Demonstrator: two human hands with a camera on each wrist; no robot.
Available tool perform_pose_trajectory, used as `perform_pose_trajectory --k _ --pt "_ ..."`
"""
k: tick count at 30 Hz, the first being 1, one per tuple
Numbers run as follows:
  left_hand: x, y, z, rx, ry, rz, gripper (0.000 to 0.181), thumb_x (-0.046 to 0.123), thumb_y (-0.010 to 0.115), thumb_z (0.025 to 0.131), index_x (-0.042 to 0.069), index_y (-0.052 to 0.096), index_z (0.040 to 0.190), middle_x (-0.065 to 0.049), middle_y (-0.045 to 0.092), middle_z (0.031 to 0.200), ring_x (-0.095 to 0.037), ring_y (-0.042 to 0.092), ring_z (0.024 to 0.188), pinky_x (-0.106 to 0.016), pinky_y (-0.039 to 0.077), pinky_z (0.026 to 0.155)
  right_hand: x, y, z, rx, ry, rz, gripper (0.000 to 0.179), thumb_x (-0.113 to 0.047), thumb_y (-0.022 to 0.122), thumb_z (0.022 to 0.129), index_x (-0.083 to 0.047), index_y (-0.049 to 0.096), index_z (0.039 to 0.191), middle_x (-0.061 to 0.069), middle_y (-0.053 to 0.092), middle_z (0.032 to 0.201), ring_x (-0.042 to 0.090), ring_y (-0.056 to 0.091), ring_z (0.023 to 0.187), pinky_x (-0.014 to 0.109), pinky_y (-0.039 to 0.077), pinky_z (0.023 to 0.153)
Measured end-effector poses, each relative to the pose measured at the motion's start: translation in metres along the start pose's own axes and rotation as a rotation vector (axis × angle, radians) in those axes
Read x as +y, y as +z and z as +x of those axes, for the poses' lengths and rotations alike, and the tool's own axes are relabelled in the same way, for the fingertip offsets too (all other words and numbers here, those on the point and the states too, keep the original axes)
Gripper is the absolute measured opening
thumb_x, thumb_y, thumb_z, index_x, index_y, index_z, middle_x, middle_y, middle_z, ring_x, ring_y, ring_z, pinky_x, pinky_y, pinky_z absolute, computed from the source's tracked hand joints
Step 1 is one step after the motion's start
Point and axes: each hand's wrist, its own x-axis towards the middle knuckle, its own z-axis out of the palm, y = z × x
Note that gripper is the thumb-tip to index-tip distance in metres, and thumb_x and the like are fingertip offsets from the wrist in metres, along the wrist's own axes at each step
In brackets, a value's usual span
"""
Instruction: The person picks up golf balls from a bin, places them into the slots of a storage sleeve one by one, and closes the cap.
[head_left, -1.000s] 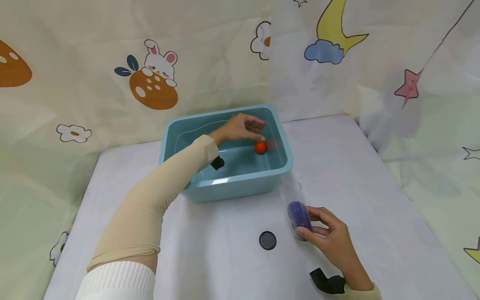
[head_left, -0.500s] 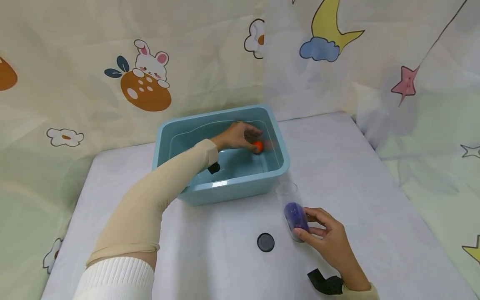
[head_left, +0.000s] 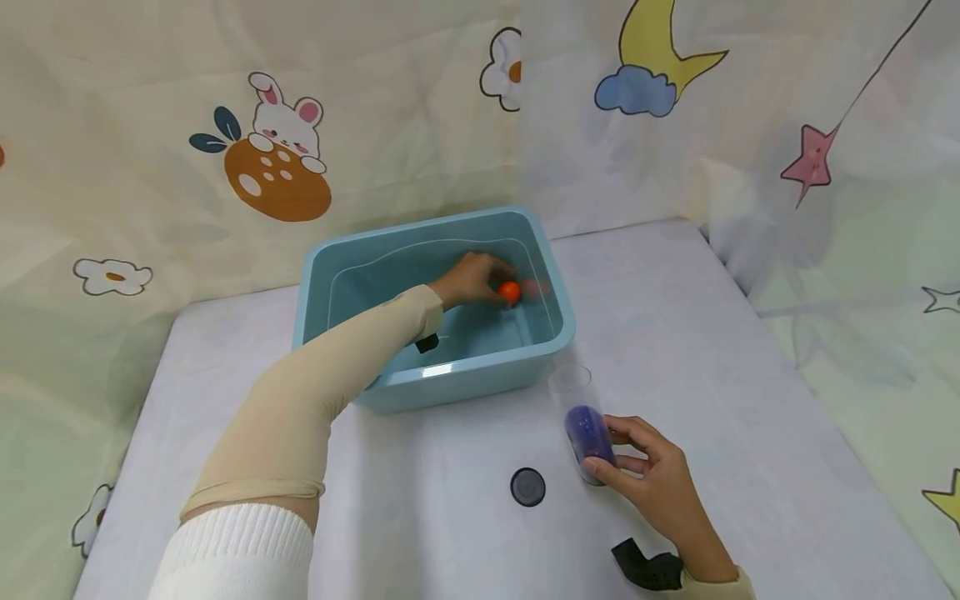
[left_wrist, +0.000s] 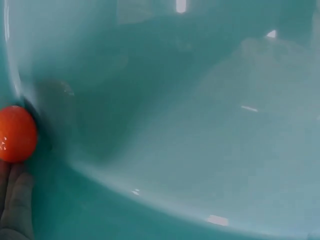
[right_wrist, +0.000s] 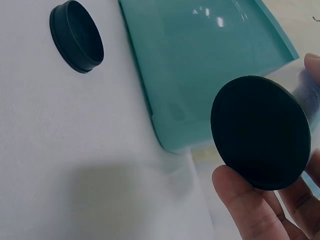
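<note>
Inside a blue plastic basin (head_left: 450, 385), my left hand (head_left: 472, 279) has its thumb and fingers around a small glossy orange-red ball (head_left: 510, 292). The left wrist view catches the ball (left_wrist: 17, 134) at its left edge, with fingertips (left_wrist: 19, 192) touching it from below; the thumb is out of sight there. At the front right, my right hand (head_left: 656, 479) grips a clear cylindrical jar (head_left: 570, 380) that has something purple in its lower part. Its round black base (right_wrist: 260, 132) faces the right wrist camera. The jar's top looks uncovered.
A round black lid (head_left: 528, 487) lies on the white-covered table (head_left: 450, 533), left of the jar. Behind the table hangs a cloth (head_left: 405, 108) with cartoon prints, close to the basin's back rim.
My left hand has lowered into the basin, and its fingers have closed in around the ball. My right hand keeps its grip on the jar. The head view has shifted slightly.
</note>
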Motion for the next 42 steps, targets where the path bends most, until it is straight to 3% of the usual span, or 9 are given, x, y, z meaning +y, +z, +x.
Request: perform_pose_trajectory --k 14,17,24,31,42 --pt "0.001 0.011 0.011 -0.04 -0.042 0.07 0.039 0.02 0.093 0.087 0.001 0.081 0.119 -0.01 0.078 0.109 -0.023 0.062 0.097 -0.031 0.054 0.087 0.003 0.001 0.001 -0.004 0.014 -0.013 0.048 0.007 0.088 0.085 0.006 0.071 0.13 0.016 0.07 0.12 0.0 0.067 0.105 0.02 0.064 0.078" --pt "0.002 0.009 0.009 -0.055 -0.046 0.062 0.038 0.019 0.093 0.088 0.001 0.081 0.119 -0.01 0.078 0.11 -0.023 0.063 0.098 -0.031 0.054 0.089 0.003 0.001 0.001 -0.002 0.009 -0.008 0.049 0.007 0.088 0.085 0.006 0.071 0.13 0.015 0.07 0.12 0.0 0.067 0.105 0.02 0.064 0.078" --pt "0.011 0.002 0.001 -0.068 -0.072 0.097 0.054 0.014 0.092 0.087 -0.005 0.072 0.134 -0.019 0.075 0.129 -0.03 0.068 0.117 -0.037 0.057 0.104 0.003 0.001 -0.001 -0.003 -0.004 0.015 0.049 0.009 0.087 0.085 0.005 0.072 0.131 0.013 0.069 0.118 0.001 0.068 0.105 0.021 0.064 0.077" --pt "0.021 -0.002 -0.001 -0.042 -0.046 0.126 0.043 0.017 0.093 0.086 -0.003 0.076 0.121 -0.015 0.078 0.117 -0.028 0.069 0.107 -0.035 0.056 0.097 0.001 0.001 -0.003 0.004 0.003 0.014 0.048 0.009 0.087 0.085 0.006 0.072 0.131 0.013 0.069 0.119 0.0 0.068 0.105 0.02 0.064 0.077" --pt "0.024 -0.016 -0.016 0.01 -0.009 0.039 0.041 0.017 0.089 0.089 0.0 0.078 0.124 -0.014 0.077 0.124 -0.029 0.071 0.114 -0.036 0.057 0.098 -0.004 0.002 -0.006 0.01 0.019 0.001 0.049 0.007 0.088 0.084 0.006 0.072 0.13 0.013 0.069 0.119 0.0 0.067 0.104 0.02 0.064 0.078"
